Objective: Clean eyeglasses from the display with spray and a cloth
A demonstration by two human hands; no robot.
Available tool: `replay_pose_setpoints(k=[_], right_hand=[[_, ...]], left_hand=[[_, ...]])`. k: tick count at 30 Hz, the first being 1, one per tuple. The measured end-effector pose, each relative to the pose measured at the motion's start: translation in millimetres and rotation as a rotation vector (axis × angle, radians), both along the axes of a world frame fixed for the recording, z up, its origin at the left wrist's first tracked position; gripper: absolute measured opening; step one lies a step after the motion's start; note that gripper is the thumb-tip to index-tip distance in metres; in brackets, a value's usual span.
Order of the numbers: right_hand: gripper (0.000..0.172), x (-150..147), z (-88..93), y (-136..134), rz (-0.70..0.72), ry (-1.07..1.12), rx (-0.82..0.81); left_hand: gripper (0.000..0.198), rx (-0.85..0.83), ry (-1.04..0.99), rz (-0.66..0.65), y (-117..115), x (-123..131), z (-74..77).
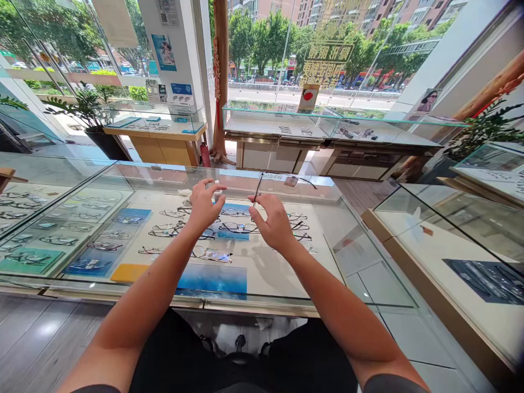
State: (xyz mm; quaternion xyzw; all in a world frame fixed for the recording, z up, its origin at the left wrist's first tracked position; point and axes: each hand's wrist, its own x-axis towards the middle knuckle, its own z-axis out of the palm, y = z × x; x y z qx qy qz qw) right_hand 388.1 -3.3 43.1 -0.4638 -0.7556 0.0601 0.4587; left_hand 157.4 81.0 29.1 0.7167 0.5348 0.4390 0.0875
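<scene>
My right hand (272,221) pinches a thin dark-framed pair of eyeglasses (257,188) above the glass counter. One temple of it stretches off to the right. My left hand (204,204) is raised over the countertop, its thumb and fingers apart. Just beside its fingertips stands a small white bottle (218,192), partly covered by the hand; whether they touch I cannot tell. A crumpled white cloth or tissue (185,195) shows to the left of that hand. Under the glass, several eyeglasses (239,227) lie in rows below both hands.
The glass display counter (278,302) spans the space before me. Inside lie blue display sheets (213,279) and a yellow block (129,272). Another display case (434,245) stands at right. More cases (270,128) line the window, with a potted plant (96,123) and a wooden post (220,76).
</scene>
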Motion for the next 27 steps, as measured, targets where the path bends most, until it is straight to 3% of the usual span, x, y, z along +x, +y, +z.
replay_pose_setpoints(k=[9,14,18,21,24,27], right_hand=[[0.030,-0.6,-0.3,0.2,0.002,0.000,0.000],[0.029,-0.8,0.7,0.1,-0.003,0.014,-0.005],[0.030,0.1,1.4,1.2,0.001,0.033,0.000],[0.031,0.6,1.4,1.6,-0.007,0.041,0.003],[0.033,0.9,1.4,1.2,-0.007,0.043,-0.004],[0.033,1.6,2.0,0.9,0.015,0.068,-0.027]], left_hand=[[0.045,-0.243,0.198,-0.038,14.3,-4.1,-23.6],[0.046,-0.245,0.181,-0.021,9.7,-2.9,-17.3],[0.039,-0.025,-0.050,-0.060,-0.7,-2.7,2.1],[0.022,0.092,-0.382,-0.219,-6.5,-0.4,14.4],[0.039,-0.051,-0.715,-0.418,-9.1,4.8,19.7],[0.058,-0.228,-0.865,-0.512,-11.9,10.7,21.5]])
